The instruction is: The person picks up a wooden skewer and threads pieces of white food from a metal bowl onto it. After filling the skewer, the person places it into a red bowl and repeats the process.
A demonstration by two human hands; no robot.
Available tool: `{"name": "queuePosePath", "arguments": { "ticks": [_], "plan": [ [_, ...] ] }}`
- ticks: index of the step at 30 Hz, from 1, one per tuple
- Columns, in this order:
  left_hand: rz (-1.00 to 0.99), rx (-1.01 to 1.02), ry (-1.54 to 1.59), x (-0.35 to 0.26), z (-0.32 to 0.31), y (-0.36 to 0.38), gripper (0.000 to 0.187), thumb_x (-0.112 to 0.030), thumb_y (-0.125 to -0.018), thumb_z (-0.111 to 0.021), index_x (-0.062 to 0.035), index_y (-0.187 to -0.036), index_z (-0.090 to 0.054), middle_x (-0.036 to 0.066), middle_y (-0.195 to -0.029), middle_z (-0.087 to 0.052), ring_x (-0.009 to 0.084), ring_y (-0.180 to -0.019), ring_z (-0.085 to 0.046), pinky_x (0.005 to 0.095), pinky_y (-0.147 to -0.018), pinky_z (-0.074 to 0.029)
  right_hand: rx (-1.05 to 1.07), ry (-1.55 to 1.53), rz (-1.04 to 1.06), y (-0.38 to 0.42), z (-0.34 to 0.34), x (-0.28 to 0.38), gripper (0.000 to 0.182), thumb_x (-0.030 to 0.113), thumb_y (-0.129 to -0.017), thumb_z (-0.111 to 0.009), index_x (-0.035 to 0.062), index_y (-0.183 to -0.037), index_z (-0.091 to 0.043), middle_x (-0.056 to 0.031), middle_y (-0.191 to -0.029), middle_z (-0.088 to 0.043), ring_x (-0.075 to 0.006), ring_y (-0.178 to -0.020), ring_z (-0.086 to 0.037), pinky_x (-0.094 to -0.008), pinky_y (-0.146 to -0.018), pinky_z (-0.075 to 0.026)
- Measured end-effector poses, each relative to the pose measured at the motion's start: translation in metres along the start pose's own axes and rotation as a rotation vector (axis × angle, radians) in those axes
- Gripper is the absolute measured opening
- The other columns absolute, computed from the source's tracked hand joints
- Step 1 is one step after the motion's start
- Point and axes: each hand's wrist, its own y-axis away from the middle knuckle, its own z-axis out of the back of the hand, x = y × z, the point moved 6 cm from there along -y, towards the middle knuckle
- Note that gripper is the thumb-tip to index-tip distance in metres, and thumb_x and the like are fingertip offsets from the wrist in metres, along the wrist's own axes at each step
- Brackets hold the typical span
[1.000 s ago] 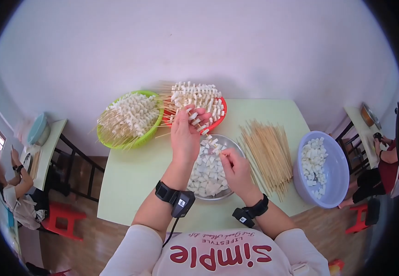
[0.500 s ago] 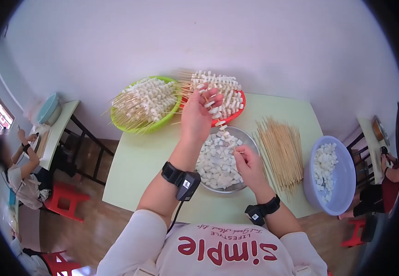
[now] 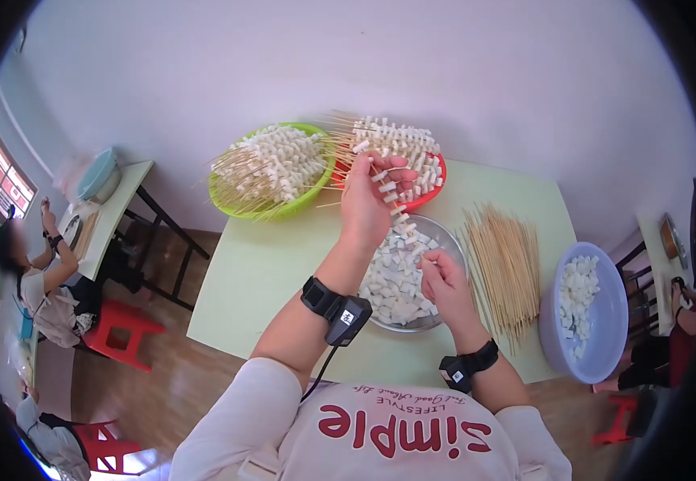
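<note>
My left hand (image 3: 370, 196) is closed on a bamboo skewer threaded with several white chunks (image 3: 390, 188). The skewer slants down towards the steel bowl (image 3: 460, 255), which holds loose white pieces (image 3: 400, 289). Over the right side of this bowl is my right hand (image 3: 447, 284), thumb and forefinger pinched together close to the skewer's lower end. What sits between those fingertips is too small to make out. Behind my left hand, a red basket (image 3: 442, 180) is heaped with filled skewers (image 3: 400, 140).
A green basket (image 3: 304, 204) of filled skewers stands at the back left. Bare bamboo skewers (image 3: 504, 272) lie right of the bowl. A lavender basin (image 3: 604, 337) with white pieces stands at the table's right edge. Other people sit at tables on both sides.
The whole view has shifted slightly, with the table now further right. My left hand still grips the skewer; my right hand stays pinched near its lower end.
</note>
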Motion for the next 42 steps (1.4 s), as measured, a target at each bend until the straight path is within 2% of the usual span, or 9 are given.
{"name": "queuePosePath", "arguments": {
  "ticks": [12, 18, 27, 29, 33, 35, 38, 39, 42],
  "plan": [
    [-0.087, 0.041, 0.031, -0.012, 0.002, -0.007, 0.041, -0.040, -0.100, -0.030, -0.0060, -0.121, -0.041, 0.014, -0.112, -0.057, 0.0273, -0.101, -0.059, 0.0418, -0.091, -0.046, 0.010, 0.072, 0.065, 0.001, 0.006, 0.000, 0.008, 0.011, -0.096, -0.048, 0.0049, -0.093, -0.051, 0.0074, -0.059, -0.037, -0.0010, -0.048, -0.031, -0.0189, -0.044, -0.025],
    [-0.083, -0.035, -0.047, -0.015, 0.008, -0.014, 0.025, -0.027, -0.097, -0.039, -0.0072, -0.107, -0.050, 0.010, -0.099, -0.061, 0.0224, -0.090, -0.061, 0.0363, -0.083, -0.048, 0.022, 0.046, 0.038, 0.002, 0.005, -0.005, 0.006, 0.010, -0.095, -0.050, 0.0040, -0.094, -0.053, 0.0066, -0.060, -0.040, -0.0015, -0.050, -0.034, -0.0191, -0.045, -0.026],
    [-0.119, -0.114, -0.036, -0.009, 0.012, -0.004, 0.017, -0.023, -0.094, -0.041, -0.0105, -0.096, -0.051, 0.006, -0.090, -0.061, 0.0195, -0.083, -0.060, 0.0324, -0.076, -0.048, -0.149, 0.628, 0.372, 0.009, 0.003, 0.018, 0.007, 0.009, -0.093, -0.052, 0.0019, -0.093, -0.054, 0.0031, -0.061, -0.045, -0.0049, -0.051, -0.039, -0.0212, -0.047, -0.029],
    [-0.101, -0.106, -0.022, -0.007, 0.013, -0.005, 0.017, -0.023, -0.094, -0.041, -0.0108, -0.096, -0.052, 0.006, -0.090, -0.061, 0.0193, -0.082, -0.060, 0.0324, -0.075, -0.048, 0.036, -0.025, -0.067, 0.003, 0.003, -0.007, 0.006, 0.008, -0.094, -0.051, 0.0027, -0.092, -0.054, 0.0036, -0.059, -0.044, -0.0040, -0.050, -0.037, -0.0196, -0.047, -0.028],
    [-0.060, -0.103, -0.032, -0.003, 0.013, -0.003, 0.016, -0.024, -0.095, -0.041, -0.0120, -0.097, -0.051, 0.006, -0.092, -0.060, 0.0197, -0.084, -0.060, 0.0333, -0.074, -0.048, 0.096, -0.147, -0.118, 0.003, 0.002, -0.009, 0.009, 0.010, -0.095, -0.051, 0.0028, -0.090, -0.054, 0.0030, -0.059, -0.047, -0.0045, -0.050, -0.041, -0.0202, -0.047, -0.029],
    [-0.058, -0.105, -0.027, -0.001, 0.014, -0.002, 0.016, -0.025, -0.095, -0.042, -0.0122, -0.096, -0.051, 0.006, -0.093, -0.060, 0.0203, -0.086, -0.060, 0.0337, -0.075, -0.048, -0.057, 0.524, 0.267, 0.007, 0.007, 0.014, 0.012, 0.013, -0.096, -0.048, 0.0040, -0.092, -0.054, 0.0019, -0.059, -0.048, -0.0052, -0.050, -0.044, -0.0199, -0.046, -0.031],
    [-0.034, 0.032, -0.075, 0.009, 0.015, 0.004, 0.023, -0.028, -0.097, -0.041, -0.0095, -0.105, -0.052, 0.008, -0.098, -0.061, 0.0215, -0.091, -0.060, 0.0347, -0.078, -0.048, -0.195, 0.842, 0.486, 0.018, 0.020, 0.022, 0.013, 0.014, -0.097, -0.047, 0.0045, -0.095, -0.055, -0.0008, -0.062, -0.053, -0.0085, -0.052, -0.049, -0.0224, -0.047, -0.037],
    [-0.025, 0.053, -0.124, 0.012, 0.018, 0.006, 0.028, -0.030, -0.098, -0.040, -0.0078, -0.112, -0.050, 0.009, -0.101, -0.061, 0.0229, -0.094, -0.060, 0.0354, -0.081, -0.048, -0.202, 0.847, 0.459, 0.022, 0.029, 0.015, 0.013, 0.014, -0.097, -0.047, 0.0045, -0.095, -0.055, -0.0008, -0.062, -0.053, -0.0085, -0.052, -0.049, -0.0224, -0.047, -0.037],
    [-0.026, 0.048, -0.406, 0.016, 0.059, 0.009, 0.039, -0.030, -0.099, -0.041, -0.0032, -0.127, -0.047, 0.010, -0.108, -0.062, 0.0241, -0.099, -0.060, 0.0376, -0.087, -0.047, -0.109, 0.002, -0.112, 0.026, 0.060, -0.029, 0.013, 0.015, -0.096, -0.047, 0.0049, -0.101, -0.054, -0.0047, -0.066, -0.059, -0.0125, -0.056, -0.055, -0.0247, -0.052, -0.043]
  ]
}}
